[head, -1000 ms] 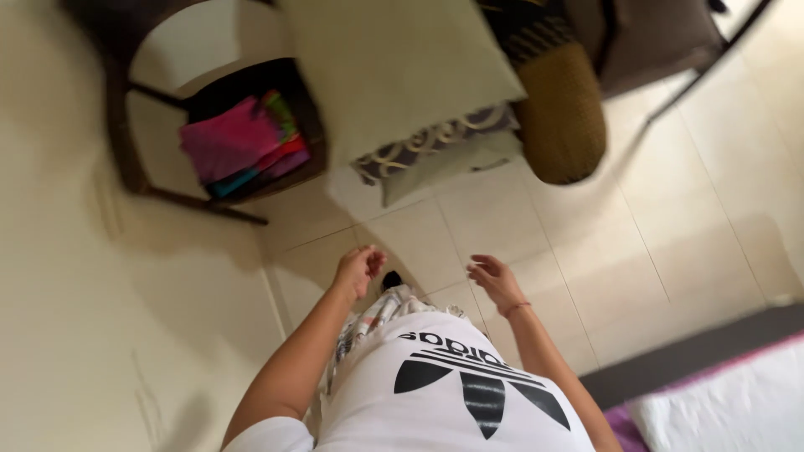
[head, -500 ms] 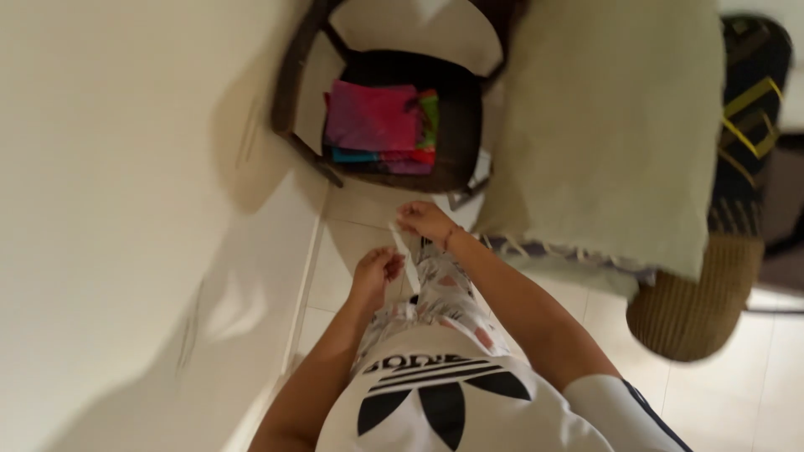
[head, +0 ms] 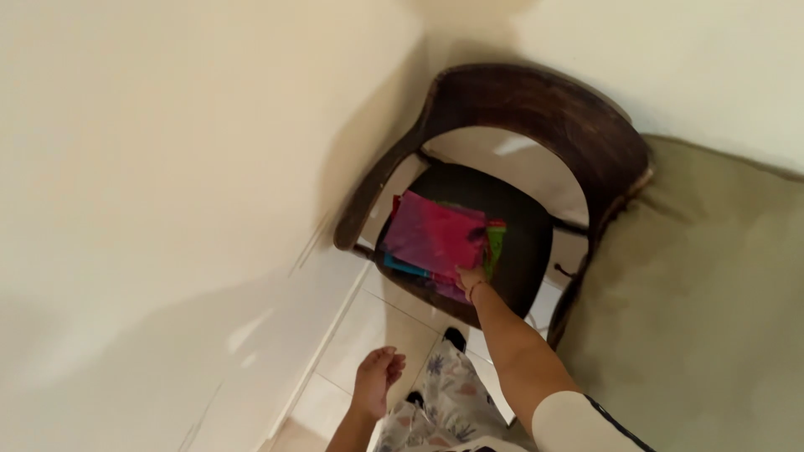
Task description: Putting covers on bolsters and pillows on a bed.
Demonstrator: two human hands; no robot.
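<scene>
R hand (head: pixel 470 279) is reaching onto the near edge of the folded pink cloth stack (head: pixel 437 240) on the dark chair seat (head: pixel 523 243), grip not visible, stack not lifted yet; L hand (head: pixel 376 378) hangs loosely open, w/ nothing in it.

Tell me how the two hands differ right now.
The right hand reaches out to the chair and touches the stack of folded cloths on its seat; the left hand hangs back near the body, touching nothing. The right arm is stretched forward, while the left is drawn in, fingers loosely curled. Whether the right hand grips the cloths cannot be told. Both are bare.
</scene>
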